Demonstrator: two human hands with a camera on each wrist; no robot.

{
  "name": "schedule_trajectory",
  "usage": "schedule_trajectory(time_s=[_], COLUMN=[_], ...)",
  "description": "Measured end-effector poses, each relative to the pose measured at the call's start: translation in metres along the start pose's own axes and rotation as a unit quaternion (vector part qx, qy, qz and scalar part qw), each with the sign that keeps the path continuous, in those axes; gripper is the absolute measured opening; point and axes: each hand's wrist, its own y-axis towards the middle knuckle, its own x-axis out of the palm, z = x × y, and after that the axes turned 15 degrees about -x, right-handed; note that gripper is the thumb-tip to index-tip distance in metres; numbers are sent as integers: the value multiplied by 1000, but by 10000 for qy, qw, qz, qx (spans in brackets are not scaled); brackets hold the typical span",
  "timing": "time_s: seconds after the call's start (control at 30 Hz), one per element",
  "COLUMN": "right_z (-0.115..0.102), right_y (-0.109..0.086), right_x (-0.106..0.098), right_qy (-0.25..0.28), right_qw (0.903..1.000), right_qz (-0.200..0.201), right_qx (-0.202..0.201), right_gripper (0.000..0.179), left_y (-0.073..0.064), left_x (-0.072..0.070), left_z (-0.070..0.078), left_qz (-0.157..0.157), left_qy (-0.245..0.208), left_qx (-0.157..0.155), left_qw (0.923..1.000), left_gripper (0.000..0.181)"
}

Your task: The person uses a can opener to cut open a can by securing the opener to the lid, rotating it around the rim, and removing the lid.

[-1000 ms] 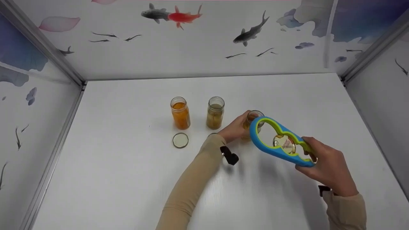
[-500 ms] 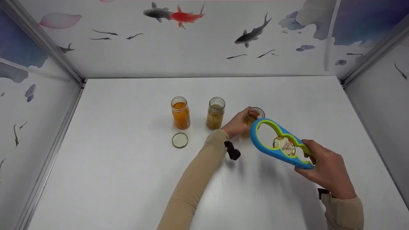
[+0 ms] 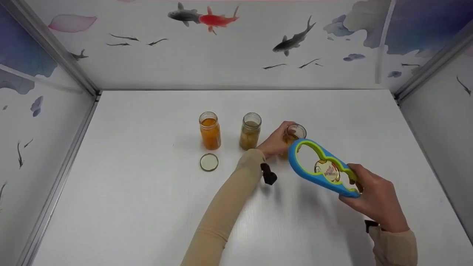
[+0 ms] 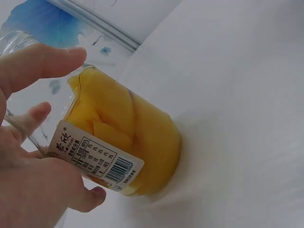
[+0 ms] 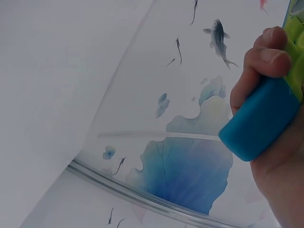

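Observation:
My left hand point(image 3: 275, 143) grips a glass jar point(image 3: 296, 132) without a lid, standing on the table; the left wrist view shows yellow fruit pieces point(image 4: 137, 114) and a white label point(image 4: 97, 154) on it. In my right hand point(image 3: 378, 192) is a blue and green jar opener point(image 3: 318, 178), held by its narrow end above the table. Its wide end overlaps the jar's front in the head view. A gold printed lid point(image 3: 327, 171) shows within the opener's scalloped hole. Only the blue handle end point(image 5: 261, 121) and curled fingers point(image 5: 270, 57) appear clearly in the right wrist view.
Two more lidless jars stand to the left: one orange jar point(image 3: 210, 133) and one jar with pale contents point(image 3: 250, 133). A loose lid point(image 3: 209, 162) lies before the orange jar. Printed panels point(image 3: 236, 70) wall the white table point(image 3: 129, 207).
My left hand stays around its jar, shifting slightly away from me. The right hand and opener have lowered slightly towards me. A lid edge seen by the left sleeve is now covered.

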Motion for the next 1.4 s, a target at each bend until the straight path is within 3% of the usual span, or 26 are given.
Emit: schedule_trajectory(time_s=[0.2, 0.73, 1.0, 1.13, 1.4], right_z=[-3, -7, -6, -7, -9], right_y=[-1, -5, -6, -6, -4], right_x=[2, 9, 12, 12, 17], right_qy=[138, 252, 242, 278, 256], right_qw=[9997, 9989, 9992, 9989, 9991], right_qz=[-34, -104, -82, -88, -139], right_qx=[187, 371, 303, 356, 308], right_gripper=[66, 67, 66, 66, 68], left_y=[-5, -34, -55, -65, -83], left_x=[-5, -20, -27, -31, -36], left_z=[7, 39, 53, 57, 51], left_qz=[-41, 103, 157, 124, 144], left_qy=[-53, 632, 1375, 1527, 1533], left_qx=[-125, 298, 944, 1256, 1510], left_qw=[9999, 9975, 9859, 9802, 9765], left_gripper=[80, 77, 74, 71, 65])
